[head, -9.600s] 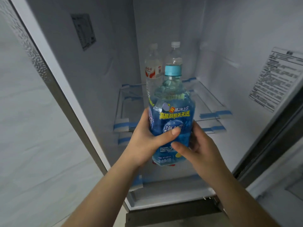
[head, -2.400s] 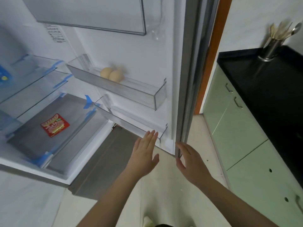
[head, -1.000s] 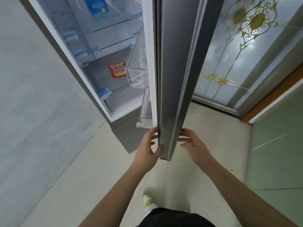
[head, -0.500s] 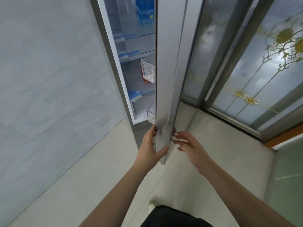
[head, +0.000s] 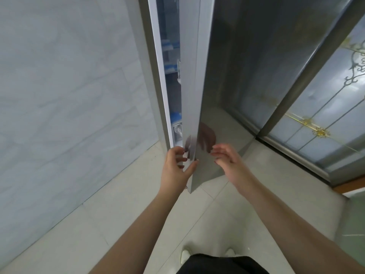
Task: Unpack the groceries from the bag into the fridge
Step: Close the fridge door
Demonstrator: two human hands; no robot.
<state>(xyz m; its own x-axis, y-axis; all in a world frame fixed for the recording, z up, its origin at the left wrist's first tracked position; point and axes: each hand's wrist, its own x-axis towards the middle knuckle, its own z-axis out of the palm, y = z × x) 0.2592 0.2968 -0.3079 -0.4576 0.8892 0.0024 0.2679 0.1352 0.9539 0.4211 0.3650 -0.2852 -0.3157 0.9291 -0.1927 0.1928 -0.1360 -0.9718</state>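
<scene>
With only a narrow gap left, the fridge door [head: 192,86] is nearly closed. The left hand [head: 175,167] grips its lower edge; the right hand [head: 227,161] hovers beside it, fingers loosely apart. Unpacking seems finished; no bag is visible.

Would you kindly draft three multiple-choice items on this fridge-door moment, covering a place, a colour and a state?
1. Where is the left hand?
A. at the fridge door's lower edge
B. on the glass panel
C. on the floor

2. What colour are the tapes seen through the gap?
A. red
B. blue
C. green

3. How does the fridge door stand?
A. wide open
B. fully shut
C. ajar, a narrow gap left

Answers: 1 A, its fingers and thumb curl round the door edge. 2 B, blue strips show inside. 3 C, a thin slice of the interior shows beside the door.
</scene>
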